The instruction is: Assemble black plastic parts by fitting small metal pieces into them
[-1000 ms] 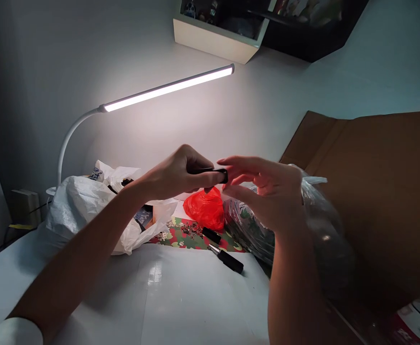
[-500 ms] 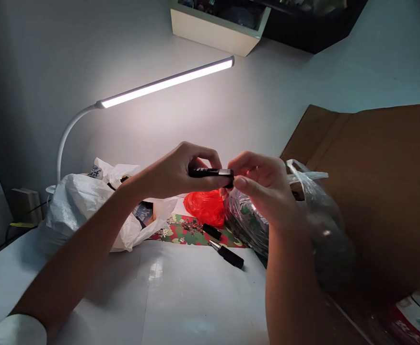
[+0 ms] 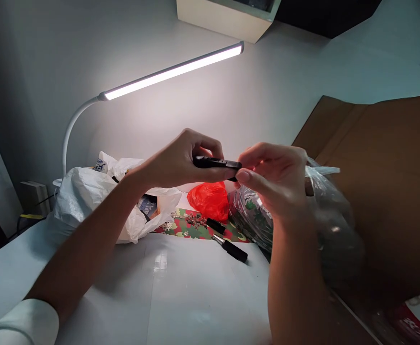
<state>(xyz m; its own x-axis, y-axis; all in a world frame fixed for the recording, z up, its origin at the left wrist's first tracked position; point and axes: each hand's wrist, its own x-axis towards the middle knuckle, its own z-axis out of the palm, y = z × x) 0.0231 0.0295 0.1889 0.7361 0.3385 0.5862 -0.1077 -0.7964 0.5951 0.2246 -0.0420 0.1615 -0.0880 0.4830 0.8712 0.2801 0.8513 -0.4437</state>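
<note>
Above the table, my left hand (image 3: pixel 195 160) is closed around a slim black ridged object (image 3: pixel 215 163) held nearly level; its kind I cannot make out. My right hand (image 3: pixel 276 177) meets its right end, thumb and forefinger pinched against the tip, the other fingers curled. Exactly what lies between those fingertips is hidden. Beneath the hands, a black pen-like tool (image 3: pixel 235 250) with a pointed silver tip lies on the white tabletop (image 3: pixel 195 297). A short black cap-like piece (image 3: pixel 215 225) rests behind it on a camouflage-patterned sheet (image 3: pixel 192 231), near small metallic bits (image 3: pixel 195 220).
A crumpled white plastic bag (image 3: pixel 84 191) sits left. Behind the tool are a red plastic bag (image 3: pixel 209 200) and a clear-wrapped bundle (image 3: pixel 251 215). A large cardboard flap (image 3: pixel 382 182) and a clear bag (image 3: pixel 334 220) stand right. A lit desk lamp (image 3: pixel 174 72) arches above.
The camera view has shifted slightly, so the scene sits a bit further right and higher. The black object has turned a little in my left hand; both hands remain on it.
</note>
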